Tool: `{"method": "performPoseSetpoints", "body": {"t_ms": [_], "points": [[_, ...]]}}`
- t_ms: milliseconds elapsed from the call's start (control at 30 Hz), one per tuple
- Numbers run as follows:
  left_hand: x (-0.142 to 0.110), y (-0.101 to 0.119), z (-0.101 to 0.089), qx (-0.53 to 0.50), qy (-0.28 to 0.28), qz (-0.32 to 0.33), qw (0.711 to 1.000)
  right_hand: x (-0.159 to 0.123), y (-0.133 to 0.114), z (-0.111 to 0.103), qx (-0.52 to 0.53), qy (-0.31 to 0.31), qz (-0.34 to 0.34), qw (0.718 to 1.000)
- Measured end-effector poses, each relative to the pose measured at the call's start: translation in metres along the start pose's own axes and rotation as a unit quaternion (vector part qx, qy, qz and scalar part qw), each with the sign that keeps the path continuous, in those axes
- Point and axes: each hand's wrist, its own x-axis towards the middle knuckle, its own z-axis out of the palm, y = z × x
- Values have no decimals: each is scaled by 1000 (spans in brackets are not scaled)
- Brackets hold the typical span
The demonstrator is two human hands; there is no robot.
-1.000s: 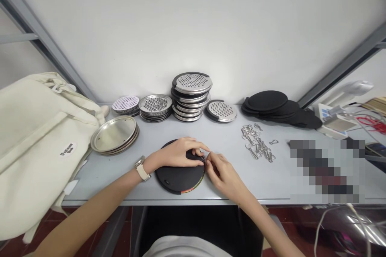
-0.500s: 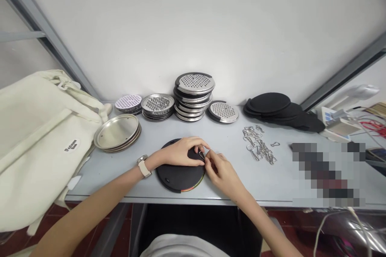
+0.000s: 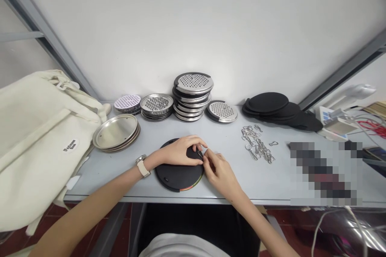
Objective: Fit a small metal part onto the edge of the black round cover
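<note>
A black round disc with a coloured strip along its lower right edge lies flat on the table near the front. My left hand, a watch at its wrist, rests across the disc's top, thumb and fingers curled around its right side. A small metal snap hook shows at the disc's right edge between my two hands. My right hand pinches at that hook with thumb and forefinger; the fingertips partly hide the hook's lower end.
Behind stand a tall stack of round graters, a single grater, grater plates and plain metal discs. Several snap hooks lie right, before stacked black discs. A cream bag sits left.
The snap hook has turned to lie over the disc's right edge, its loop now showing between my hands. My right fingers have shifted slightly inward; my left hand stays on the disc.
</note>
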Motion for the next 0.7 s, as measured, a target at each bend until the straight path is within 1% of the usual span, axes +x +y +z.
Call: {"method": "performPoseSetpoints", "body": {"t_ms": [200, 467, 600, 700], "points": [[0, 1, -1, -22, -16, -9, 1000, -2, 2, 0, 9, 0, -3, 1000], [1, 0, -1, -21, -7, 6, 1000, -3, 1, 1, 4, 9, 3, 1000], [1, 0, -1, -14, -6, 1, 1000, -2, 1, 1, 0, 15, 16, 1000], [1, 0, -1, -13, -7, -3, 1000, -2, 1, 1, -7, 15, 12, 1000]]}}
